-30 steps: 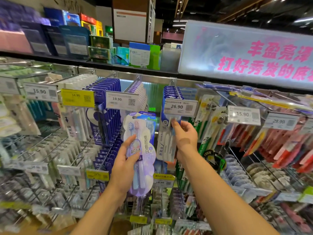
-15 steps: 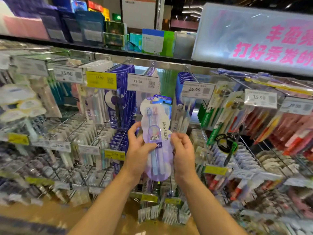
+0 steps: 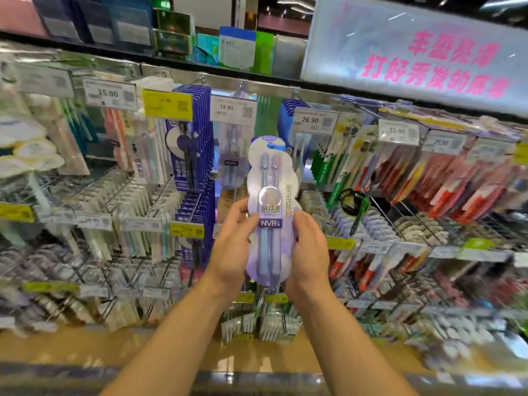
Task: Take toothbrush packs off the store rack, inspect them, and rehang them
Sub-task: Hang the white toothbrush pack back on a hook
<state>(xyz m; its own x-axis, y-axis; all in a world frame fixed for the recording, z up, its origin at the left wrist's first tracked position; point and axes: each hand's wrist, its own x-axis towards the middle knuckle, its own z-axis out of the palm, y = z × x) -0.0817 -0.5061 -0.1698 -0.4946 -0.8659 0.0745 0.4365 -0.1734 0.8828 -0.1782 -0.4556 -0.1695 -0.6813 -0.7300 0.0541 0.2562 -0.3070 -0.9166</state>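
Two bare forearms reach forward, the left hand (image 3: 235, 247) and right hand (image 3: 310, 250) each curling their fingers round the side edges of an upright pale purple toothbrush pack (image 3: 270, 207), held off the store rack (image 3: 257, 90) whose pegs carry hanging packs and price tags behind it.

We see the pale lilac toothbrush pack (image 3: 269, 212) upright between our hands, its printed front toward us, two brushes heads-up inside, its lower edges gripped and its top rising above our fingertips.
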